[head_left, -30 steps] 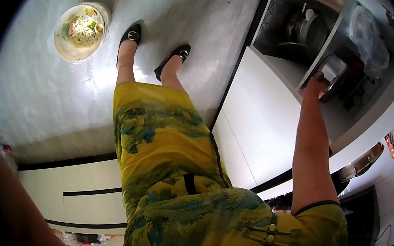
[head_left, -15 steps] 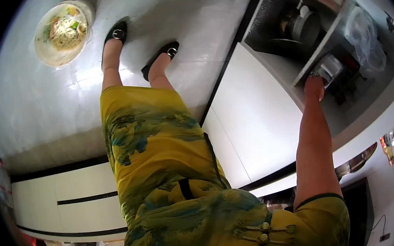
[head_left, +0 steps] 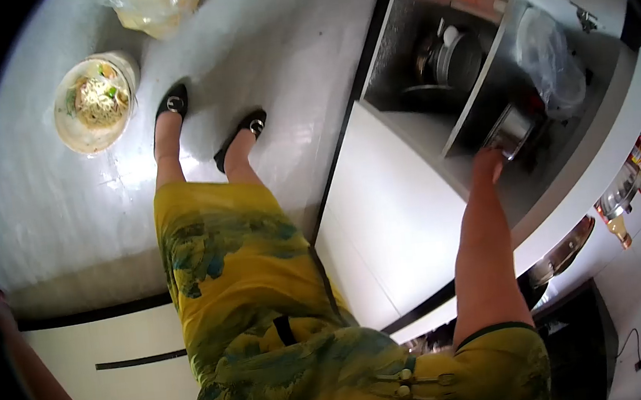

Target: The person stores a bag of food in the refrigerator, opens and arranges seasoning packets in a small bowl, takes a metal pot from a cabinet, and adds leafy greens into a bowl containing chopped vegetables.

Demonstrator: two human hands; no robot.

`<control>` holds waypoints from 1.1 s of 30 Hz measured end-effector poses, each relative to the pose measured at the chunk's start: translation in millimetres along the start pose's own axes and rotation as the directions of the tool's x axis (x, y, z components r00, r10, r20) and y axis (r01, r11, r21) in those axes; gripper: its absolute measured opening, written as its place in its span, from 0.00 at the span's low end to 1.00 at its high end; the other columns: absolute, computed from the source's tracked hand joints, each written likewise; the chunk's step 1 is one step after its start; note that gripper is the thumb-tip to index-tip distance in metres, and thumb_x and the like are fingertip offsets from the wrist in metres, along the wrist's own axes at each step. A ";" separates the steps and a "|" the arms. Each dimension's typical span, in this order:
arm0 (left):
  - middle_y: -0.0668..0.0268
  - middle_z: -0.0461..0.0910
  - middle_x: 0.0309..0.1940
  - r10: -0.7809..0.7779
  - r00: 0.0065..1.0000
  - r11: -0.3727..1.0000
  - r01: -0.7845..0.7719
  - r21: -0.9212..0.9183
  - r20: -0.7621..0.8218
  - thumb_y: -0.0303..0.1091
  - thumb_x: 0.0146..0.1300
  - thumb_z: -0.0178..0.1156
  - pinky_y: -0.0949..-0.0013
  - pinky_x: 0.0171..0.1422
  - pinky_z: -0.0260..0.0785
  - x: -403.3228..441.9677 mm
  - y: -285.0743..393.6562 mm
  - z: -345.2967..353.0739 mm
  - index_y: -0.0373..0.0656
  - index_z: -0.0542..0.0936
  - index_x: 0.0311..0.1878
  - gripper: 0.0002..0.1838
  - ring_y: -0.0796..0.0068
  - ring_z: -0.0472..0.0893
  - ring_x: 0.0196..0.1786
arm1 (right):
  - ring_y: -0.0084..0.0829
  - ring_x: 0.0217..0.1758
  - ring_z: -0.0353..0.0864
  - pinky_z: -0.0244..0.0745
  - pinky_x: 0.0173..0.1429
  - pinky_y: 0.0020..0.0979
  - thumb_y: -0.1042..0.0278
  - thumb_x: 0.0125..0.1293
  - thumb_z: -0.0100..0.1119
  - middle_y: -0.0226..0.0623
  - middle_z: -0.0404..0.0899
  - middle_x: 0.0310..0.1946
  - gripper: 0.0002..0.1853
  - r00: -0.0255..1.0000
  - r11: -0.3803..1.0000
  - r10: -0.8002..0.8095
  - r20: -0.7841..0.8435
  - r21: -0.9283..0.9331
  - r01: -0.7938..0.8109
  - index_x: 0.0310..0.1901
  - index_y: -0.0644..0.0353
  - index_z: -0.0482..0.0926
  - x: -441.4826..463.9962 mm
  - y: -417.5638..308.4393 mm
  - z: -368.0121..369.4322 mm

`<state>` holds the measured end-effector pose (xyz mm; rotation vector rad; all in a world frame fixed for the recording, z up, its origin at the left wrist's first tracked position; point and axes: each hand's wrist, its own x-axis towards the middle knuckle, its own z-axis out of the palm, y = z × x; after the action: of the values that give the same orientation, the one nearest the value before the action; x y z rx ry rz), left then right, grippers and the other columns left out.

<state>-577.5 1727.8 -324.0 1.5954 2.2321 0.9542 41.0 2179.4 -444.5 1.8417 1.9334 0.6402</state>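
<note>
At right, whether the right hand (head_left: 489,159) grips the metal pot (head_left: 514,132) is unclear; upper left, the top edge cuts off a plastic bag (head_left: 157,9).

Far left, a round white bucket (head_left: 67,133) holding pale noodles (head_left: 101,107) stands near a translucent yellowish plastic bag (head_left: 158,9).

Right hands (head_left: 489,161) in cupboard (head_left: 398,208): one
Metal pots (head_left: 513,131) at right hand: one
Open compartments (head_left: 419,127): two
Dividers (head_left: 481,80) between them: one
Clear plastic bags (head_left: 550,62) in cupboard: one
Buckets (head_left: 63,126) on floor (head_left: 281,34): one
Yellowish bags (head_left: 161,9) on floor: one
Black shoes (head_left: 237,139): two
Buckles (head_left: 256,127) on black shoes: two, one apiece
</note>
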 end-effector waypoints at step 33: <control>0.49 0.73 0.39 -0.235 0.954 0.946 0.269 -0.184 0.184 0.42 0.63 0.56 0.55 0.46 0.66 -4.0 224.7 44.7 0.37 0.71 0.46 0.17 0.47 0.74 0.41 | 0.45 0.43 0.80 0.76 0.45 0.45 0.50 0.70 0.41 0.43 0.79 0.38 0.21 0.741 0.824 -0.459 0.490 0.546 0.149 0.38 0.60 0.78 -472.9 105.6 -158.1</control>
<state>-382.3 1783.8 -217.9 1.2150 2.0871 0.9165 64.3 1701.7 -268.4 1.6035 1.9517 -0.5502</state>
